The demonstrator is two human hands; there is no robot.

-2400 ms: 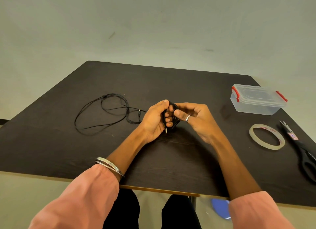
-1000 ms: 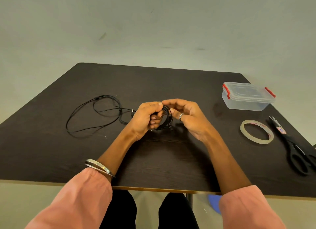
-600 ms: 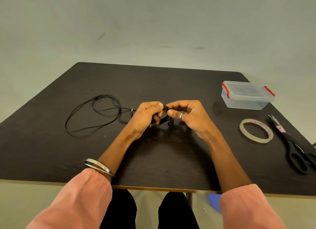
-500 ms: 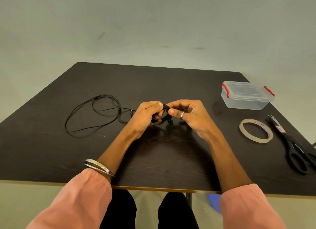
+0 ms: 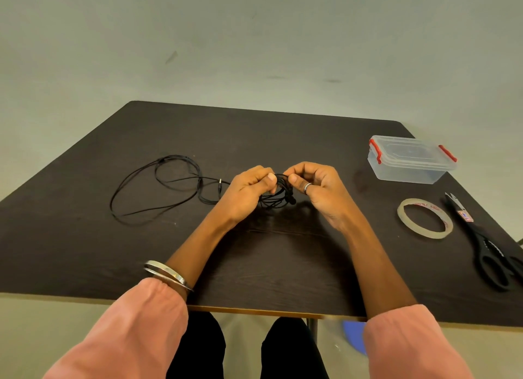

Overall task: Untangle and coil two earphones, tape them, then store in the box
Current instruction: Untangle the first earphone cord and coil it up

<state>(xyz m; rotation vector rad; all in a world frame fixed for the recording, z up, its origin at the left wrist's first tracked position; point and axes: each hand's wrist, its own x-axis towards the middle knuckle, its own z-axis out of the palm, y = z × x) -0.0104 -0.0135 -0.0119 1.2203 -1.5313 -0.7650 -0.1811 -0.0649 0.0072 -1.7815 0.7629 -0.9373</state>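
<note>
Seen from above, nearest the camera: two pink sleeves [image 5: 127, 330] and dark trousers [image 5: 198, 347] at the tabletop's [image 5: 283, 265] near edge, metal bangles [image 5: 167, 274] circling the left wrist. Farther in, at the middle of the tabletop, left hand [image 5: 244, 193] and right hand [image 5: 317, 189] raised just above the dark surface, thumbs almost meeting. Both sets of fingers [image 5: 297, 170] curled and pinching the top of a small coiled earphone [image 5: 276, 196], black, its loops and earbuds hanging between the palms (ring on a right finger). Left of the hands, flat on the tabletop and apart from them, the second earphone [image 5: 158, 189], uncoiled in broad loose loops, its metal plug pointing toward the left hand. Right of the hands, a roll of clear tape [image 5: 424, 218] lying flat; just beyond that roll, toward the tabletop's right edge, black scissors [image 5: 489, 248], blades pointing away from the camera. Farther back than the tape, near the tabletop's far right corner, the clear plastic box [image 5: 410, 159], lid on, a red latch at each end. Behind the tabletop, pale greenish floor [image 5: 254, 39] with a few dark scuffs.
</note>
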